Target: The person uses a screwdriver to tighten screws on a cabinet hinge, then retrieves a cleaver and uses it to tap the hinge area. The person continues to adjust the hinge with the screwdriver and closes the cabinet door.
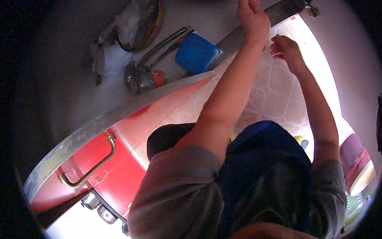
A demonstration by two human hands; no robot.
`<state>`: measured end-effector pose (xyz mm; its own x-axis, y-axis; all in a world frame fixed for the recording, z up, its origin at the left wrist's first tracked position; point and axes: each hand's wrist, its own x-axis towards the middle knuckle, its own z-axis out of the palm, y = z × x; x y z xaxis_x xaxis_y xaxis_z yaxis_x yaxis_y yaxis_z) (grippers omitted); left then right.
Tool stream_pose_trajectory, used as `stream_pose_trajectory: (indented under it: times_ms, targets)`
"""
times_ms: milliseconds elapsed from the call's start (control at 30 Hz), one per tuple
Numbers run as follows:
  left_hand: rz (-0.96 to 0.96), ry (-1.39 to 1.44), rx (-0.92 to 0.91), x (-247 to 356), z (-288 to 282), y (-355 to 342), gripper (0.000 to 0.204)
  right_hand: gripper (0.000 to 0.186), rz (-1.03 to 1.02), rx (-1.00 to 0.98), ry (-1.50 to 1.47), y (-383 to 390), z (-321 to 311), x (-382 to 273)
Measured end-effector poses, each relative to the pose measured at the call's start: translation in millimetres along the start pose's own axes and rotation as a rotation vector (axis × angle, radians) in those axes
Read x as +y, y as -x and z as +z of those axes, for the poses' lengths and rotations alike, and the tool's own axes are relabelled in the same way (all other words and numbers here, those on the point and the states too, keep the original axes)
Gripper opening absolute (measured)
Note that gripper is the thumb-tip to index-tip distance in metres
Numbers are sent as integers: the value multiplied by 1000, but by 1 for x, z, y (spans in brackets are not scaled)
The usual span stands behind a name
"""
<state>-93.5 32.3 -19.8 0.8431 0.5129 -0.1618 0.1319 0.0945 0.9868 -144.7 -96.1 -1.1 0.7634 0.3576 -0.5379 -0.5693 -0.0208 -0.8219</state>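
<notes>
My left hand [254, 24] reaches out at the top of the view, over the far edge strip of the grey counter [115, 93]. Its fingers are curled in and partly cut off by the picture's rim, so what they grip does not show. Lower and to its right is my right hand [289, 52], held in the air above the tiled floor with bent fingers drawn together. Anything between those fingers is too small to make out. Nearest to my left forearm on the counter lies a blue square plastic box [196, 52].
Beside the box are long metal tongs [165, 46], a clear jar with a red label [158, 79], a white container [112, 59] and a round brown-rimmed basket [154, 30]. Red cabinet doors [121, 173] with a metal handle [93, 169] stand below the counter's curved edge.
</notes>
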Motion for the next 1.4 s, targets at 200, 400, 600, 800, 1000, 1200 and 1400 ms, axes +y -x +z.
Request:
stream_pose_trajectory:
  times_ms: [200,400,600,800,1000,1200,1400]
  targets:
    - [185,-339,-83,23,-21,0,11,23,-70,-192,78,-31,14,9]
    - [-265,121,-270,54,19,10,9,50,-136,26,-238,-23,2,-37]
    - [-243,163,-441,60,49,-10,11,40,-125,115,-295,4,0,-55]
    - [-176,141,-504,57,82,-20,18,32,-211,221,-310,-7,-9,-62]
    - [-206,136,-503,58,88,-28,14,30,-240,296,-344,-17,0,-66]
    - [-229,99,-478,62,89,-25,10,32,-220,287,-332,-13,-1,-68]
    - [-375,179,-442,36,71,19,9,36,-174,296,-116,23,-6,-34]
